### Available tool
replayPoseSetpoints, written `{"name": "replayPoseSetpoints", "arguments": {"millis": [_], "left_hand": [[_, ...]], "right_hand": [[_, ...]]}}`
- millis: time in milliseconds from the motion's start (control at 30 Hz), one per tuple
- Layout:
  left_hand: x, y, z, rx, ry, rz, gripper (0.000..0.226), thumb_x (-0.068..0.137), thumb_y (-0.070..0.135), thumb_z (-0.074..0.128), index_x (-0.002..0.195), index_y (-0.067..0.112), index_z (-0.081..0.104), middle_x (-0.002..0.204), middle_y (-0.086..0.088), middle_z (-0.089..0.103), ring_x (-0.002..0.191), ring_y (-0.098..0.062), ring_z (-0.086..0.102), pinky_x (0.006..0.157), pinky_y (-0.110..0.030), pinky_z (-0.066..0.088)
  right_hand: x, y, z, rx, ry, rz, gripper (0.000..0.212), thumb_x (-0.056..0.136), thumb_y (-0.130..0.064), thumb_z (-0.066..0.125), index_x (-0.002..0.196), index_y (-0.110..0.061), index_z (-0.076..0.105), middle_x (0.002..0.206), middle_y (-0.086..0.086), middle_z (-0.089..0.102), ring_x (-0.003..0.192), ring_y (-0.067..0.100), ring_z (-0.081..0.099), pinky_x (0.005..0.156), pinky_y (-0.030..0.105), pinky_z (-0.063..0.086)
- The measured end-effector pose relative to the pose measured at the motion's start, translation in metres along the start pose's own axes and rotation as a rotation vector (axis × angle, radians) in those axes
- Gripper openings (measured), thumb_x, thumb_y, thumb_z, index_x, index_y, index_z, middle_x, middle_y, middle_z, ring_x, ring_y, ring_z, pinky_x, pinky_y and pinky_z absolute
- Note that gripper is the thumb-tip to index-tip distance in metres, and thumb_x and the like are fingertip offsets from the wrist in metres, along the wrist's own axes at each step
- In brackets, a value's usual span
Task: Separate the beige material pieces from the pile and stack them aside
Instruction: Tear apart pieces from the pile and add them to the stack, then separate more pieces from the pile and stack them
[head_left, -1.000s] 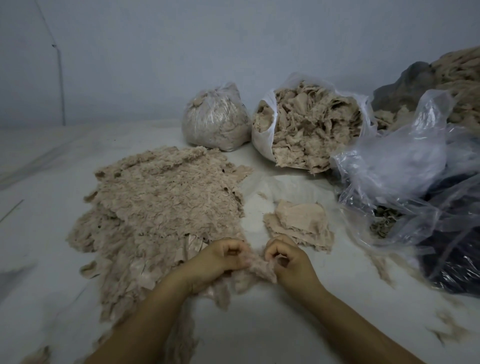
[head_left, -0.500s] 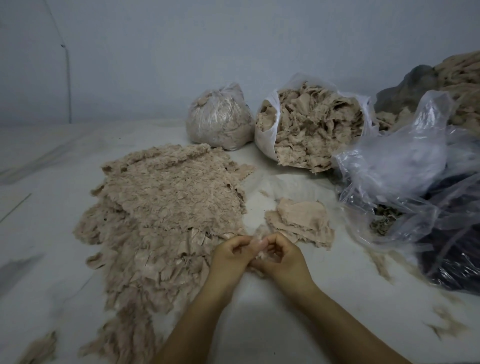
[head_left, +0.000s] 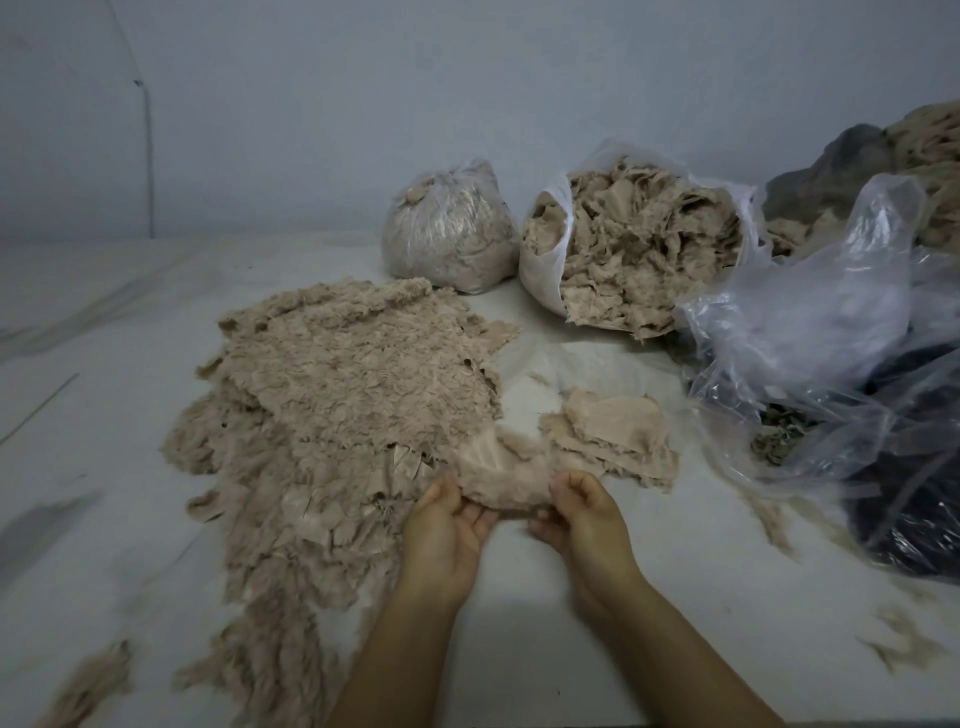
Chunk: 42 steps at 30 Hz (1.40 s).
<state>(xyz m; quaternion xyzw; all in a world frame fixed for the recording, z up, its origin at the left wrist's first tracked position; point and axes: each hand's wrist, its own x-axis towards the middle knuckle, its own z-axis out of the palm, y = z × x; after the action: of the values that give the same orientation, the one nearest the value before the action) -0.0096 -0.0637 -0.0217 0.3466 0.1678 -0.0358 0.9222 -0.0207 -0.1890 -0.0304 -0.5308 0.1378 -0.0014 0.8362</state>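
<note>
Hands met at the centre of my feed, low in the view: the left hand (head_left: 447, 525) pinched the near left edge of a fluffy beige piece (head_left: 498, 473), thumb on top and fingers curled beneath, and the right hand (head_left: 582, 512) pinched the near right edge in the same manner. The piece was stretched between them, its far edge touching the small stack (head_left: 610, 436) of flat beige pieces that lay just beyond, at about one o'clock from the hands. The big pile (head_left: 332, 415) of beige material spread from ten o'clock down to seven o'clock, its near edge just beside the left hand. On the pale floor (head_left: 519, 623) farther out, at twelve o'clock, I saw a tied clear bag (head_left: 447, 234) stuffed with beige scraps, and next to it, toward one o'clock, an open white bag (head_left: 639, 249) lying on its side with beige pieces spilling from its mouth. At two to three o'clock sat crumpled clear plastic bags (head_left: 831, 338) over something dark. Loose beige wisps (head_left: 904, 644) lay at four o'clock. I could read no brand, label or writing on any bag or piece
</note>
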Motion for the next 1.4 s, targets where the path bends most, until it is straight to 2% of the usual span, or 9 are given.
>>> {"name": "replayPoseSetpoints", "arguments": {"millis": [100, 233, 433, 567, 767, 867, 1100, 1300, 1400], "left_hand": [[-0.003, -0.005, 0.002, 0.052, -0.058, -0.022, 0.027, 0.101, 0.010, 0.036, 0.105, -0.003, 0.059, 0.092, -0.020, 0.072, 0.082, -0.027, 0.072, 0.065, -0.034, 0.060], [-0.010, -0.008, 0.009, 0.193, -0.189, -0.077, 0.046, 0.092, 0.036, 0.049, 0.093, -0.005, 0.071, 0.098, -0.027, 0.069, 0.089, -0.032, 0.071, 0.066, -0.033, 0.059], [-0.002, 0.002, 0.010, 0.066, 0.065, -0.012, 0.021, 0.097, 0.006, 0.043, 0.099, -0.005, 0.060, 0.088, -0.020, 0.069, 0.072, -0.025, 0.070, 0.063, -0.037, 0.059], [0.007, 0.016, 0.005, 0.018, 0.122, -0.001, 0.025, 0.093, -0.005, 0.043, 0.113, -0.002, 0.057, 0.099, -0.017, 0.066, 0.085, -0.024, 0.064, 0.076, -0.042, 0.052], [0.010, 0.021, 0.004, 0.075, 0.117, 0.068, 0.030, 0.094, -0.001, 0.048, 0.123, -0.001, 0.056, 0.107, -0.018, 0.068, 0.091, -0.027, 0.068, 0.079, -0.044, 0.056], [0.004, 0.013, 0.009, 0.115, 0.036, 0.028, 0.024, 0.093, 0.004, 0.052, 0.114, -0.006, 0.059, 0.093, -0.018, 0.072, 0.080, -0.026, 0.072, 0.062, -0.037, 0.060], [0.014, 0.024, 0.012, 0.106, 0.149, 0.111, 0.031, 0.096, 0.005, 0.049, 0.123, -0.010, 0.052, 0.111, -0.021, 0.064, 0.081, -0.023, 0.065, 0.059, -0.027, 0.058], [0.017, 0.028, 0.015, 0.403, 0.085, 0.072, 0.023, 0.088, -0.005, 0.052, 0.073, 0.002, 0.068, 0.071, -0.017, 0.070, 0.059, -0.023, 0.068, 0.051, -0.030, 0.057], [0.005, 0.016, 0.014, 0.515, -0.124, -0.087, 0.018, 0.086, 0.011, 0.063, 0.073, 0.002, 0.072, 0.070, -0.019, 0.070, 0.059, -0.028, 0.069, 0.049, -0.033, 0.056]], "right_hand": [[-0.001, -0.002, 0.003, -0.104, -0.089, 0.021, 0.037, 0.080, -0.041, 0.067, 0.099, -0.011, 0.058, 0.083, 0.009, 0.070, 0.071, 0.017, 0.068, 0.061, 0.028, 0.055], [-0.003, -0.001, 0.007, -0.236, -0.062, -0.184, 0.014, 0.083, -0.008, 0.071, 0.085, -0.009, 0.057, 0.074, 0.003, 0.060, 0.060, 0.007, 0.062, 0.051, 0.018, 0.050], [-0.007, -0.002, -0.001, -0.300, -0.109, -0.262, 0.018, 0.078, 0.005, 0.073, 0.074, -0.007, 0.059, 0.058, -0.004, 0.060, 0.052, 0.006, 0.053, 0.050, 0.018, 0.048], [-0.012, -0.002, -0.017, -0.384, -0.175, -0.136, 0.018, 0.074, 0.004, 0.076, 0.072, -0.004, 0.061, 0.055, 0.003, 0.063, 0.049, 0.011, 0.058, 0.050, 0.022, 0.051], [-0.006, -0.018, -0.023, -0.942, -0.275, -0.080, 0.022, 0.073, -0.023, 0.082, 0.079, -0.019, 0.062, 0.066, -0.007, 0.061, 0.052, -0.001, 0.054, 0.054, 0.016, 0.046], [-0.005, -0.016, -0.009, -0.760, -0.260, -0.051, 0.033, 0.076, -0.040, 0.077, 0.098, -0.031, 0.054, 0.088, -0.004, 0.064, 0.061, 0.005, 0.063, 0.056, 0.019, 0.049], [-0.006, -0.001, -0.007, -0.587, -0.327, 0.068, 0.014, 0.079, 0.005, 0.072, 0.078, -0.004, 0.062, 0.055, 0.004, 0.064, 0.046, 0.015, 0.061, 0.052, 0.028, 0.054], [-0.005, -0.012, -0.004, -0.912, -0.221, -0.159, 0.060, 0.061, -0.054, 0.083, 0.109, -0.042, 0.049, 0.105, -0.017, 0.056, 0.080, -0.006, 0.060, 0.060, 0.007, 0.043], [0.001, -0.011, 0.005, -0.789, -0.088, -0.324, 0.039, 0.071, -0.052, 0.076, 0.098, -0.041, 0.050, 0.091, -0.021, 0.058, 0.078, -0.009, 0.054, 0.060, 0.009, 0.040]]}}
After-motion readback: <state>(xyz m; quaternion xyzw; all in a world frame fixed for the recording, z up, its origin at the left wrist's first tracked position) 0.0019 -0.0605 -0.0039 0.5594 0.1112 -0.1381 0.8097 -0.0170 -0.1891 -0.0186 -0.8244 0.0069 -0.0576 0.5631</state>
